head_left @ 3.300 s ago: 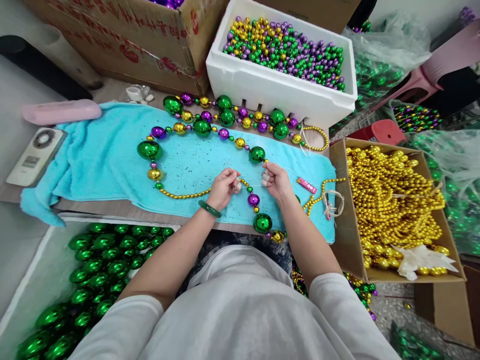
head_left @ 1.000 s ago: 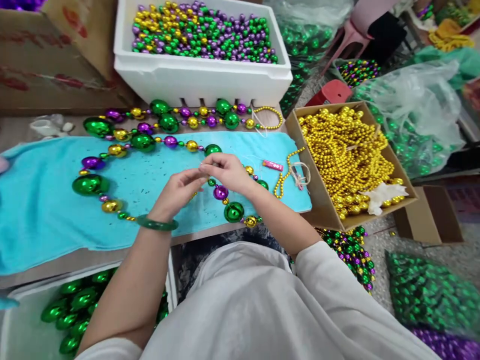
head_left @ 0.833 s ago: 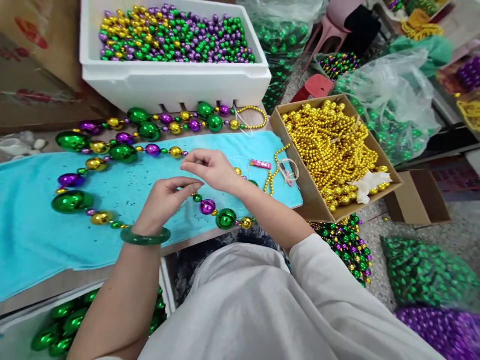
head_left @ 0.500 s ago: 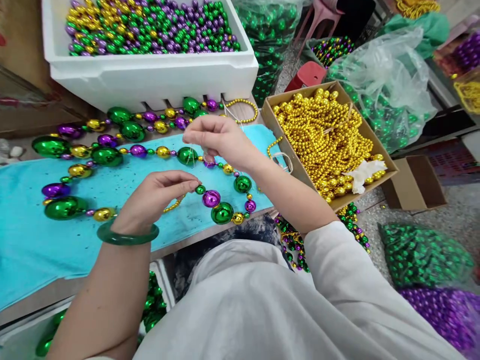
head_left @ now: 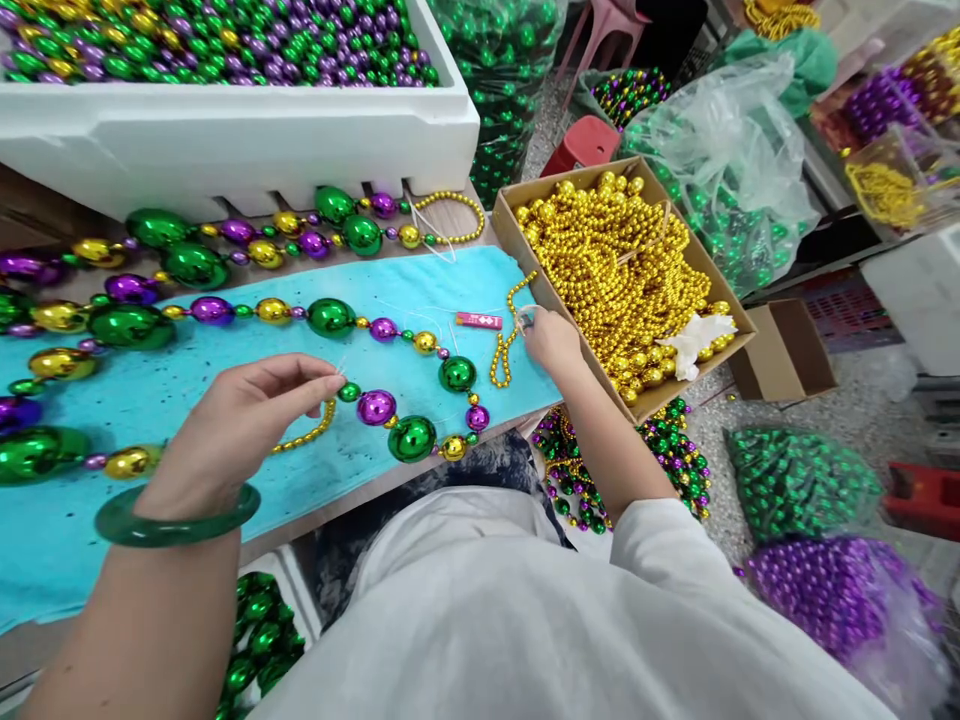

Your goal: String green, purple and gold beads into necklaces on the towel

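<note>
Left hand [head_left: 244,415] pinched, thumb and fingertips together on a thin, pale thread [head_left: 343,367] at the end of a strand of shiny green, purple and gold round beads [head_left: 376,407], its small green end bead just beside the fingertips. Right hand [head_left: 553,342], well apart on the right side of the table, has its fingers curled at a pale, thin loop [head_left: 523,317]; whether they grip it cannot be told. From the left hand, the beaded strand curves to the right, then turns back along the far part of a bright blue cloth towel [head_left: 484,275] toward the left. Dark green, smooth bangle [head_left: 176,515] circles the left wrist.

Near the right hand, a small pinkish-red packet with white markings [head_left: 480,321] lies flat on the towel, beside a folded chain of small gold beads [head_left: 501,362]. At right stands an open brown cardboard box [head_left: 512,232] heaped with gold bead strings [head_left: 622,250], a crumpled white scrap [head_left: 699,345] on top. On the far side, another multicoloured bead strand [head_left: 363,236] lies before a white foam box [head_left: 300,150] filled with small green, purple and gold beads [head_left: 262,45].
</note>
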`<state>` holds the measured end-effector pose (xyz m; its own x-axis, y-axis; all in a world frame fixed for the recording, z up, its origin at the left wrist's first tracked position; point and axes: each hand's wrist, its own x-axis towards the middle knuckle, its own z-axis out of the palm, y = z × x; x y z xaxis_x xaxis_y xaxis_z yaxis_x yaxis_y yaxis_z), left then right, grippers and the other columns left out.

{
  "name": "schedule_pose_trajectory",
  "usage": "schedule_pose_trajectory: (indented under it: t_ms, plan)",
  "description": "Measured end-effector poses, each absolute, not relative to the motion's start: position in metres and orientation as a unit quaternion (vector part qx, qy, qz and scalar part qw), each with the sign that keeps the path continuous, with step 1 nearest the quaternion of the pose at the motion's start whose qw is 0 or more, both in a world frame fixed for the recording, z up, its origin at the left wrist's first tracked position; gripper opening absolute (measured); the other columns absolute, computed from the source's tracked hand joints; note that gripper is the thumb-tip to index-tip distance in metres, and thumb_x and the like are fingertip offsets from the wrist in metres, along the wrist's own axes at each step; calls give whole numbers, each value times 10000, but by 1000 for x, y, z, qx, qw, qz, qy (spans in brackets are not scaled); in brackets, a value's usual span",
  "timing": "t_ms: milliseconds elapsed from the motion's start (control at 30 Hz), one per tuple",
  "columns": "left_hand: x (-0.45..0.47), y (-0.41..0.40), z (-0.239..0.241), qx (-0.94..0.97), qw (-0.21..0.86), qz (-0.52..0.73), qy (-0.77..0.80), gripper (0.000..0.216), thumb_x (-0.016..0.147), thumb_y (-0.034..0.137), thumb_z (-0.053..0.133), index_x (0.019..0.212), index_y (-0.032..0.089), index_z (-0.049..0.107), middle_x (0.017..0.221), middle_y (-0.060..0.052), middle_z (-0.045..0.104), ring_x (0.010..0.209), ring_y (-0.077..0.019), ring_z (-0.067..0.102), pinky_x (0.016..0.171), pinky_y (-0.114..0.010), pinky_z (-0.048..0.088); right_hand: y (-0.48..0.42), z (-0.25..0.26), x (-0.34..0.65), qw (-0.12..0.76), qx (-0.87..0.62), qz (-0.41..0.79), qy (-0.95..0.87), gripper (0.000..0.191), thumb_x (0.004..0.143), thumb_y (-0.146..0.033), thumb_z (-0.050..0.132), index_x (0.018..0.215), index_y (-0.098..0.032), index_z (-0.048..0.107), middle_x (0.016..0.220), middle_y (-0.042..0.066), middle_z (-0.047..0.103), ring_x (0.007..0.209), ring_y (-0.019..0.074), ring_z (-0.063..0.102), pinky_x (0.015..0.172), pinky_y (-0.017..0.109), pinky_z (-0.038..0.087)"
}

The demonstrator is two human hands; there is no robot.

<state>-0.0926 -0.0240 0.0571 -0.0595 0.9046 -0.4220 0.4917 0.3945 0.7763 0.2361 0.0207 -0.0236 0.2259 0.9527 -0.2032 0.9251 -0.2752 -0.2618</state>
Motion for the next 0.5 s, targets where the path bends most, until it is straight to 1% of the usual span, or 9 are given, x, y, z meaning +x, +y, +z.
schedule_pose_trajectory:
  t_ms: [33, 100, 167, 200, 267, 333, 400, 433, 500]
  plan:
    - [-92, -24, 55, 501, 463, 229, 695, 253, 606, 466, 733, 723, 245, 696, 685, 14, 620, 652, -145, 494, 582, -251, 375, 15, -28, 234, 21, -786, 147, -600, 263, 870, -241, 590, 1087, -95, 624, 1096, 221, 642, 1047, 317, 613, 864, 382, 463]
    - [-92, -23, 51, 493, 465, 251, 691, 255, 625, 463, 732, 750, 245, 690, 692, 18, 610, 643, -138, 494, 587, -250, 379, 8, -33, 231, -13, -788, 121, -603, 332, 894, -310, 555, 1156, -110, 595, 1166, 216, 619, 1078, 322, 601, 860, 380, 476]
    - [-93, -22, 48, 483, 473, 269, 686, 263, 627, 456, 738, 767, 241, 683, 694, 20, 603, 629, -132, 495, 588, -251, 383, 5, -34, 234, -11, -788, 113, -605, 287, 904, -277, 514, 1128, -126, 609, 1164, 199, 629, 1082, 314, 599, 855, 373, 480]
    - [-93, -22, 46, 479, 478, 273, 684, 264, 624, 450, 742, 771, 239, 682, 696, 20, 603, 628, -132, 498, 591, -250, 384, 4, -33, 237, 5, -790, 116, -602, 254, 904, -243, 490, 1090, -135, 626, 1140, 188, 644, 1069, 306, 605, 854, 370, 479]
    - [-94, -23, 45, 475, 481, 273, 684, 260, 620, 438, 745, 770, 236, 681, 699, 20, 604, 632, -130, 502, 594, -247, 385, 3, -31, 244, 71, -796, 142, -584, 203, 877, -200, 486, 982, -152, 653, 1041, 158, 682, 994, 284, 631, 828, 360, 481]
    - [-94, -23, 46, 471, 483, 274, 685, 254, 619, 433, 745, 761, 233, 678, 698, 21, 602, 632, -128, 500, 593, -244, 385, 0, -28, 251, 185, -792, 217, -540, 138, 832, -202, 521, 874, -165, 648, 868, 110, 694, 841, 243, 651, 744, 328, 492]
    - [-95, -23, 47, 468, 486, 274, 685, 255, 620, 435, 747, 758, 232, 678, 707, 21, 607, 631, -128, 498, 595, -244, 390, -2, -22, 254, 314, -751, 348, -466, 87, 784, -217, 553, 811, -171, 621, 697, 46, 649, 669, 189, 626, 627, 283, 484]
    - [-95, -23, 48, 468, 487, 274, 684, 257, 621, 437, 749, 758, 232, 680, 713, 20, 611, 631, -128, 498, 598, -244, 394, -4, -19, 253, 369, -714, 421, -421, 74, 759, -223, 566, 797, -174, 606, 642, 18, 617, 609, 168, 606, 571, 261, 471]
    - [-95, -23, 47, 471, 489, 275, 680, 259, 626, 442, 751, 762, 232, 681, 724, 18, 619, 631, -129, 501, 606, -248, 403, -5, -13, 249, 436, -633, 548, -330, 110, 702, -215, 595, 804, -178, 584, 593, -21, 566, 533, 138, 573, 462, 220, 416]
